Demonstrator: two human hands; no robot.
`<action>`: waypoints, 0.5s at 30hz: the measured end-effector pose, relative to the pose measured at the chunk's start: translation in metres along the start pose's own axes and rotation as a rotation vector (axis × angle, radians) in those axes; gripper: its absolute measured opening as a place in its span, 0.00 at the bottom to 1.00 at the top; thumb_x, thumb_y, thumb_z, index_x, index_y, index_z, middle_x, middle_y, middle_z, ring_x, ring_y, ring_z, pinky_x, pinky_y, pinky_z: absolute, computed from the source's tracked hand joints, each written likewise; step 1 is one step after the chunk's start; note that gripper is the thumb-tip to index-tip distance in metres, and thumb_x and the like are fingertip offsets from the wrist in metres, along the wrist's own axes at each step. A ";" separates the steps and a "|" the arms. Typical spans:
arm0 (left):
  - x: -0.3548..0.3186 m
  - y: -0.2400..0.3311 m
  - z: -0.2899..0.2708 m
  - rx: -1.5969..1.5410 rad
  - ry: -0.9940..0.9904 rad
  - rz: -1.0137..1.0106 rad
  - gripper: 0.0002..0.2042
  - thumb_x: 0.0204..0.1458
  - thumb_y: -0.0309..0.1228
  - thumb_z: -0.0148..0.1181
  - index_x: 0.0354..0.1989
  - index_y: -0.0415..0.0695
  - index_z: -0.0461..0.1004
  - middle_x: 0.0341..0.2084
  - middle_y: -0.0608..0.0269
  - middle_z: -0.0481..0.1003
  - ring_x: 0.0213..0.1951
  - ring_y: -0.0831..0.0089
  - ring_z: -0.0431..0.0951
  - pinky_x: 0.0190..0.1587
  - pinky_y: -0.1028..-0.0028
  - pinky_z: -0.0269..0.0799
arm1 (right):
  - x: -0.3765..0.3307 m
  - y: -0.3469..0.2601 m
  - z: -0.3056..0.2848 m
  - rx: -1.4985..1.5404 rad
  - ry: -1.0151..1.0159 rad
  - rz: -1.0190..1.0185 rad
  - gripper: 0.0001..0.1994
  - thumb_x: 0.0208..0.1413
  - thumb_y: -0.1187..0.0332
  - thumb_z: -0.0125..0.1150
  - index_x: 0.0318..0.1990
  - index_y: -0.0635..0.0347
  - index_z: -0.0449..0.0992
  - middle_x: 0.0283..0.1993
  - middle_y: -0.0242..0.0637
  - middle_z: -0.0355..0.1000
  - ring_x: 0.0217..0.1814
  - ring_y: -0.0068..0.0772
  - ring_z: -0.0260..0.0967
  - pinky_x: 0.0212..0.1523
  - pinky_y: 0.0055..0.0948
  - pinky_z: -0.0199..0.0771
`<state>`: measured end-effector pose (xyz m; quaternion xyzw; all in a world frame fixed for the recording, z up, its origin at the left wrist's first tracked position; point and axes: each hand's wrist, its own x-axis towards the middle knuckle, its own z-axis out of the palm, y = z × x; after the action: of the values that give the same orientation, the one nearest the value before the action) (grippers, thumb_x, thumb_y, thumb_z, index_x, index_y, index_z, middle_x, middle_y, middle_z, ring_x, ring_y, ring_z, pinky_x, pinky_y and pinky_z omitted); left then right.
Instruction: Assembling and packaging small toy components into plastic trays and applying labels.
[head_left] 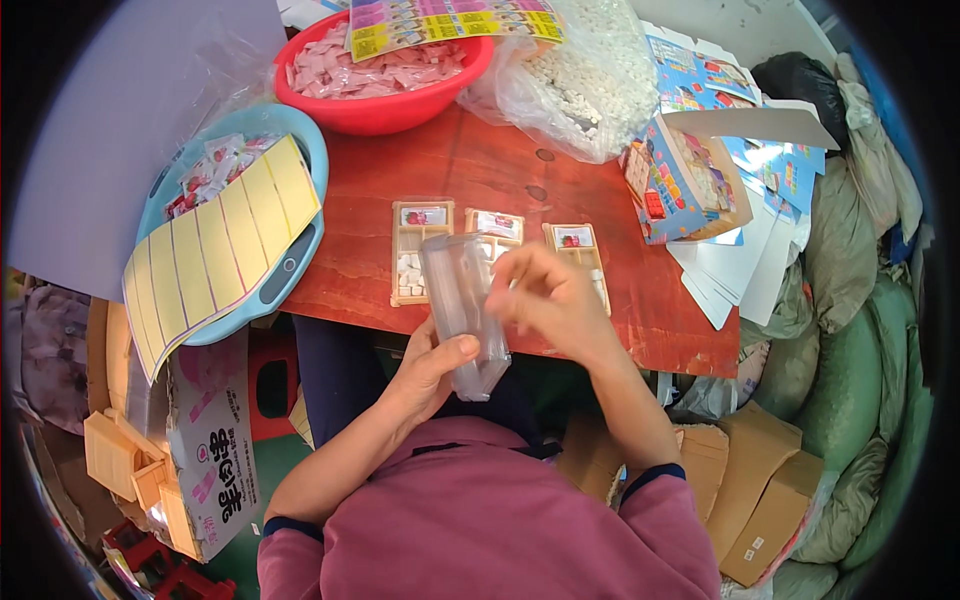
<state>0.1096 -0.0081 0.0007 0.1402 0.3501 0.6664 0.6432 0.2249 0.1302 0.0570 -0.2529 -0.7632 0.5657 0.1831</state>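
My left hand (430,368) grips a stack of clear plastic lids (462,300) from its lower left side, the thumb lying across the front. The stack stands tilted over the table's front edge. By its right side is my right hand (550,300), fingers bent and apart, a little blurred, with nothing visible in them. Behind the hands are three wooden-coloured compartment trays: a left tray (408,240), a middle tray (512,228) partly covered by the stack and hand, and a right tray (585,238). White pieces and a small printed packet lie in each.
At the back stands a red basin (375,118) of pink packets. A blue basin (318,170) with packets and a yellow label sheet (230,235) is at left. A bag of white pieces (590,90), an open printed box (665,195) and flat cards (720,270) occupy the right.
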 end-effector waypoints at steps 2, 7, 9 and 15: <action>0.001 -0.002 0.002 0.054 -0.007 -0.002 0.31 0.40 0.41 0.67 0.50 0.36 0.63 0.40 0.57 0.71 0.43 0.70 0.73 0.48 0.70 0.69 | -0.009 -0.009 0.009 0.335 -0.170 0.166 0.08 0.49 0.72 0.64 0.35 0.63 0.73 0.25 0.32 0.73 0.21 0.15 0.68 0.19 0.14 0.64; -0.007 -0.007 0.004 0.095 -0.112 0.039 0.26 0.39 0.41 0.68 0.42 0.37 0.68 0.32 0.60 0.72 0.38 0.71 0.73 0.43 0.71 0.70 | -0.020 0.001 0.012 0.537 -0.191 0.263 0.05 0.50 0.72 0.63 0.30 0.63 0.74 0.23 0.32 0.72 0.21 0.19 0.70 0.19 0.15 0.69; -0.012 0.000 0.010 0.118 -0.137 0.050 0.23 0.38 0.43 0.68 0.36 0.37 0.70 0.30 0.60 0.71 0.37 0.69 0.73 0.42 0.72 0.69 | -0.022 0.002 0.016 0.632 -0.215 0.303 0.05 0.49 0.72 0.64 0.29 0.62 0.74 0.23 0.31 0.72 0.21 0.19 0.70 0.19 0.16 0.70; -0.012 -0.002 0.018 0.147 -0.176 0.074 0.22 0.37 0.43 0.67 0.33 0.37 0.70 0.28 0.59 0.70 0.35 0.69 0.72 0.41 0.71 0.68 | -0.030 0.008 0.017 0.731 -0.238 0.279 0.07 0.49 0.70 0.65 0.29 0.63 0.74 0.23 0.31 0.72 0.20 0.18 0.70 0.18 0.16 0.69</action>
<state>0.1239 -0.0147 0.0155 0.2579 0.3345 0.6473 0.6345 0.2408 0.1015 0.0446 -0.2048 -0.4861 0.8445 0.0928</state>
